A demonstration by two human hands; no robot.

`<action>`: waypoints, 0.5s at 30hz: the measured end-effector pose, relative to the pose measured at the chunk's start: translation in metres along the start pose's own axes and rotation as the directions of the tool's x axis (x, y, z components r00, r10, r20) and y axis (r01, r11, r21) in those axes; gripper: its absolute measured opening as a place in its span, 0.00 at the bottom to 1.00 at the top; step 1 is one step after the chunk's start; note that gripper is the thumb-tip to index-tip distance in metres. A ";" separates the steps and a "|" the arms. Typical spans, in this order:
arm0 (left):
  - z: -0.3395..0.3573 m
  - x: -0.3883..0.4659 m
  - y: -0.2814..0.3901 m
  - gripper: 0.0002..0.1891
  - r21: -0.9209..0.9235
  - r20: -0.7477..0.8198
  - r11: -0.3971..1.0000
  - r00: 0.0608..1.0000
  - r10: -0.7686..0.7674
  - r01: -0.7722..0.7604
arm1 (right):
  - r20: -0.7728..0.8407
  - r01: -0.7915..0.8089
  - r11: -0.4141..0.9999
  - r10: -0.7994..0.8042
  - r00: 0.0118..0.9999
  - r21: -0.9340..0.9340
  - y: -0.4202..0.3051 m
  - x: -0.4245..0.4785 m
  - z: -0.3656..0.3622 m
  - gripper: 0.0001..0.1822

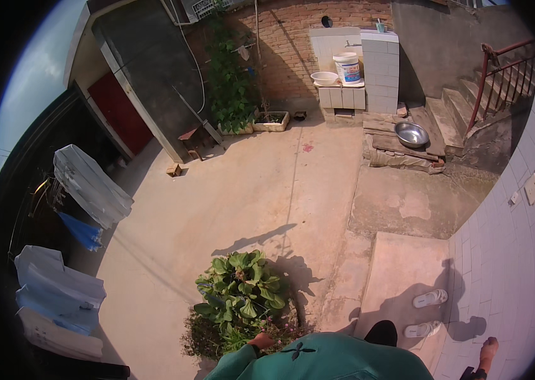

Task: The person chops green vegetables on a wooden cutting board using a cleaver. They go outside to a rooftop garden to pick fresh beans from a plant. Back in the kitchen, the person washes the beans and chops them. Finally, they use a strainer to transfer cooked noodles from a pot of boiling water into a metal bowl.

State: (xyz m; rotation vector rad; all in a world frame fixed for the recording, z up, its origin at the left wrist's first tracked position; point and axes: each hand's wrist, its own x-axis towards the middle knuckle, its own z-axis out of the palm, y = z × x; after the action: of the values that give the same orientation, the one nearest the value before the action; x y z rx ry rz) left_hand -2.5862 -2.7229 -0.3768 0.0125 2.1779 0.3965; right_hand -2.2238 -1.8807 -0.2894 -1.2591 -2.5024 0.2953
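Observation:
My left hand (262, 340) is at the bottom middle, below a green sleeve. It appears in front of a broad-leaved plant (241, 285) and small pink flowers (287, 327); I cannot tell whether it touches them. My right hand (488, 349) hangs at the lower right, near the white tiled wall (500, 266), with a dark band at the wrist. No object shows in either hand, but the fingers are too small to read. A pair of white slippers (430, 298) lies on the concrete step (405, 261) between my body and the wall.
Laundry (92, 185) hangs on the left. A metal basin (411, 135) rests on wooden boards before concrete stairs (455, 107) with a red railing (479, 90). A white bucket (347, 66) and a plastic basin (324, 78) stand on a tiled sink. A wooden stool (191, 135) stands by the far-left wall.

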 end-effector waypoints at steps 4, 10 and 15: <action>-0.080 0.091 0.041 0.18 -0.065 -0.224 0.986 0.965 0.133 -0.151 | 0.435 -0.362 0.927 0.367 0.822 -0.099 -0.075 -0.045 0.105 0.11; -0.178 0.124 0.013 0.16 -0.520 -0.326 0.847 0.942 -0.076 -0.112 | 0.795 0.104 0.994 -0.035 0.606 -0.036 -0.298 0.028 0.183 0.12; -0.235 0.189 -0.019 0.14 -0.790 -0.375 0.590 0.893 -0.249 -0.167 | 0.798 0.350 0.936 -0.233 0.555 0.029 -0.405 0.119 0.258 0.13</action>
State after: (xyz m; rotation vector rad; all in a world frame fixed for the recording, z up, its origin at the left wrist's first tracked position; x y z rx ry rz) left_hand -2.8820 -2.7776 -0.4023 -0.7186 2.2172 1.4797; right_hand -2.6868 -2.0331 -0.3740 -0.7873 -3.4940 0.7606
